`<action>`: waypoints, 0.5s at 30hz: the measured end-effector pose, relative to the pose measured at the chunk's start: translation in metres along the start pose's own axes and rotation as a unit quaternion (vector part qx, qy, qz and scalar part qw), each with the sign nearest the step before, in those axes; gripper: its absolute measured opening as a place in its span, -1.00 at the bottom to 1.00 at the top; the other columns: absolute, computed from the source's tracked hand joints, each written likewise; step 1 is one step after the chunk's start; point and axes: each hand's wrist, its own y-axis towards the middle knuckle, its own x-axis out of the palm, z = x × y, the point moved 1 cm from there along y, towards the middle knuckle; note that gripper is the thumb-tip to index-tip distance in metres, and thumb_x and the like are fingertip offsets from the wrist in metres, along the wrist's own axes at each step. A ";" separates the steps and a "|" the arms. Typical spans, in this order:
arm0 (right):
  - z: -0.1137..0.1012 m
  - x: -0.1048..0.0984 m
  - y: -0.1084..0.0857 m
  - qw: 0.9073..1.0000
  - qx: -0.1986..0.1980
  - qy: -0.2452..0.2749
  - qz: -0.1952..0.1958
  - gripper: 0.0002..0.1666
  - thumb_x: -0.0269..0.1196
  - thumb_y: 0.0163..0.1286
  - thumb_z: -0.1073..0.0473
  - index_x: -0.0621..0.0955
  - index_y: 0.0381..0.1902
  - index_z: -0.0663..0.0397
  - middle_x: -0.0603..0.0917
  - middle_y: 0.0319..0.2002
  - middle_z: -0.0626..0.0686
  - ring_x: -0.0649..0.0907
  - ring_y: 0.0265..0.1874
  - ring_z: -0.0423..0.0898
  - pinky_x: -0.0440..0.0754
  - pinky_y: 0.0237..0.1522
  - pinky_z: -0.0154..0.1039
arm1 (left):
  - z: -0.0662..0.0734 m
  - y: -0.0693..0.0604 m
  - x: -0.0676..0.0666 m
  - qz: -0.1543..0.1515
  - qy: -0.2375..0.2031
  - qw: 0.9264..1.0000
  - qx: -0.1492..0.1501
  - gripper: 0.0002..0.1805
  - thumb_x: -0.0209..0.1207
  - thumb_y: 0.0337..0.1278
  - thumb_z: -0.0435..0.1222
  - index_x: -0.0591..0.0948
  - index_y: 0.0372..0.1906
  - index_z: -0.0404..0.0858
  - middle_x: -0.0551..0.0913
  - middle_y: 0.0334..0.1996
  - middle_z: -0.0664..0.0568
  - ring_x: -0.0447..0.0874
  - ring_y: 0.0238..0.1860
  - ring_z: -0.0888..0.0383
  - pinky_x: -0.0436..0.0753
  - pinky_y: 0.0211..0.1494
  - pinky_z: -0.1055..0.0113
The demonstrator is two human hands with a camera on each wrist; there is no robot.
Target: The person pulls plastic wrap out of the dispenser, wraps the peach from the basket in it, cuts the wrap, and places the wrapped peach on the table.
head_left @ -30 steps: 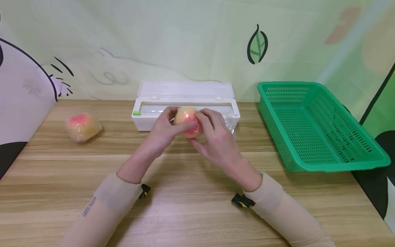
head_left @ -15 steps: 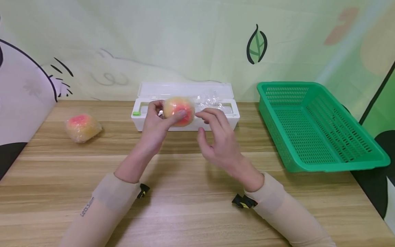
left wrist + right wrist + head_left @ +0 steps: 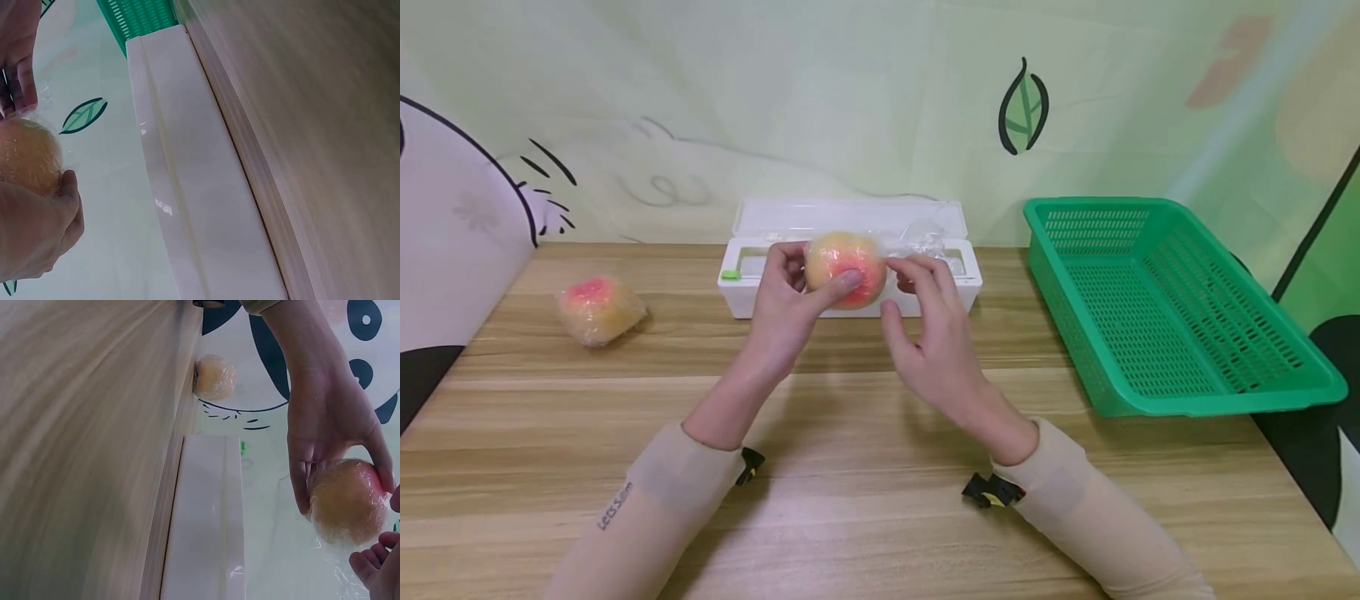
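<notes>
In the head view my left hand [image 3: 790, 304] grips a yellow and pink peach [image 3: 846, 271], thumb across its front and fingers behind. Clear plastic wrap [image 3: 917, 240] covers the peach and trails loosely off its right side. My right hand [image 3: 936, 342] is close by on the right, its fingertips at the edge of the peach and its thumb apart from the fingers. Both wrist views show the peach held up above the box's level. A second wrapped peach [image 3: 598, 310] rests on the table at the left.
Behind the hands stands a long white cling film box [image 3: 741, 300], its lid [image 3: 850, 218] raised, with a green piece [image 3: 730, 275] at its left end. A green plastic basket [image 3: 1078, 342] stands at the right. A printed cloth [image 3: 850, 100] hangs behind the wooden table [image 3: 865, 517].
Both hands were on the peach a second ago. The left hand has lifted it slightly, and the right hand has drawn back to its right side. Loose wrap now spreads out to the right.
</notes>
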 end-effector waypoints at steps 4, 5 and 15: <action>0.002 0.000 0.001 1.000 0.026 0.016 -0.003 -0.54 0.09 0.44 0.38 0.48 0.27 0.40 0.47 0.13 0.26 0.54 0.05 0.06 0.58 0.18 -0.11 | 0.000 -0.001 0.001 -0.006 0.004 1.000 0.004 -0.30 0.48 0.11 -0.19 0.29 0.19 -0.23 0.51 0.13 -0.10 0.53 0.15 0.04 0.60 0.19 0.21; 0.002 0.000 0.001 0.999 0.034 0.023 -0.004 -0.53 0.09 0.43 0.40 0.47 0.28 0.40 0.46 0.14 0.26 0.54 0.07 0.06 0.57 0.20 -0.11 | 0.000 -0.001 0.002 -0.007 0.005 1.000 0.005 -0.30 0.49 0.09 -0.19 0.30 0.18 -0.23 0.52 0.12 -0.10 0.53 0.14 0.03 0.60 0.19 0.21; 0.006 -0.001 0.001 0.990 0.112 0.080 -0.010 -0.52 0.03 0.44 0.48 0.42 0.31 0.40 0.44 0.22 0.23 0.51 0.22 0.03 0.51 0.27 -0.19 | 0.003 -0.004 0.006 -0.028 0.024 0.999 0.004 -0.31 0.49 0.09 -0.19 0.33 0.19 -0.26 0.52 0.09 -0.10 0.51 0.08 0.03 0.58 0.11 0.25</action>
